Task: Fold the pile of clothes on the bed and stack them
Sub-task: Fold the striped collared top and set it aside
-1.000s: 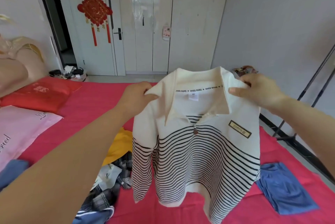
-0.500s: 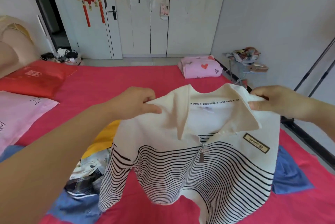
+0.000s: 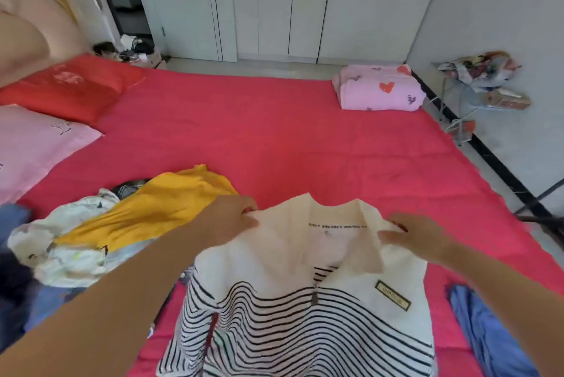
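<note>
Cream black-striped collared shirt over the red-sheeted bed: our left hand and right hand pinch its shoulders.

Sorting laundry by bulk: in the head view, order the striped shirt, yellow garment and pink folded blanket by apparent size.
1. striped shirt
2. yellow garment
3. pink folded blanket (farthest away, so true size unsure)

The striped shirt runs off the bottom edge — chest patch lettering unreadable.

The red bed bears two pillows, a folded pink blanket and loose clothes.
</note>
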### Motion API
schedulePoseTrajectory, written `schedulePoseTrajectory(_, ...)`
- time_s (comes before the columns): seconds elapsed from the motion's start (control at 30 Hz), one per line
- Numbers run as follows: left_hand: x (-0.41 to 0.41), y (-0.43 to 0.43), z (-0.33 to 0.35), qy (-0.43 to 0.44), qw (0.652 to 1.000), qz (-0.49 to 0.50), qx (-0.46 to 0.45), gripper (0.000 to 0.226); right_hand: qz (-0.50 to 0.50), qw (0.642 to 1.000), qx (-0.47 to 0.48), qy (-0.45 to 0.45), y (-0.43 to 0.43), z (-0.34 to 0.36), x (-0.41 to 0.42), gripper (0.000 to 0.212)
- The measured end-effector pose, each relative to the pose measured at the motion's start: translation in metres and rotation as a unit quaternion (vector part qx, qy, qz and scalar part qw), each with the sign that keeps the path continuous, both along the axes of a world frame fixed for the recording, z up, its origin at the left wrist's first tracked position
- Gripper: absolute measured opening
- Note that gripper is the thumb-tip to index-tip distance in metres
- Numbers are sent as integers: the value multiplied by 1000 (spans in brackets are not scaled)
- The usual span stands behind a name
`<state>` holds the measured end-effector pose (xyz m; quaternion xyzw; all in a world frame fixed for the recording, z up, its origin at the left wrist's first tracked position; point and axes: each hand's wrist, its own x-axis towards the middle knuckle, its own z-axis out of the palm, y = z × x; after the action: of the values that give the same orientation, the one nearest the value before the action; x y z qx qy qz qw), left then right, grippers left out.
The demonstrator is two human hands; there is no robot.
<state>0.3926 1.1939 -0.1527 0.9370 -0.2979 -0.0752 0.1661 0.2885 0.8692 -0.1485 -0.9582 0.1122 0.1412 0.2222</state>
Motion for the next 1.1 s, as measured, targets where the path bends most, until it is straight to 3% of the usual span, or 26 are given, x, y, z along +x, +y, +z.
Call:
schedulePoseTrajectory(0.13,34,-28,-74,60,994,87,-12,6,-22,1000,9,-9,-20,-72,45,29)
schedulePoseTrajectory(0.3,80,-50,-127,33,988,147,-18,10,-67,996,-23,-53,-31,-130,98,28)
schedulePoseTrajectory(0.4,110,-61,-145,-10,986,163,-24,12,-91,987,-74,-110,-33,-150,128,41)
schedulePoseTrajectory(0.57,164,-74,-161,-73,976,202,-43,15,-175,970,-55,-157,-28,-172,178,29)
schedulePoseTrajectory(0.67,177,-72,-185,-51,981,186,-28,39,-206,966,39,-153,-16,-191,196,25)
schedulePoseTrajectory(0.77,157,-55,-225,4,983,182,-26,55,-218,958,155,-99,-1,-222,186,39)
schedulePoseTrajectory(0.97,55,-5,-315,120,971,205,-33,44,-252,963,94,8,16,-302,95,35)
schedulePoseTrajectory(1.1,-10,20,-346,163,966,197,32,49,-284,957,54,-20,24,-329,23,31)
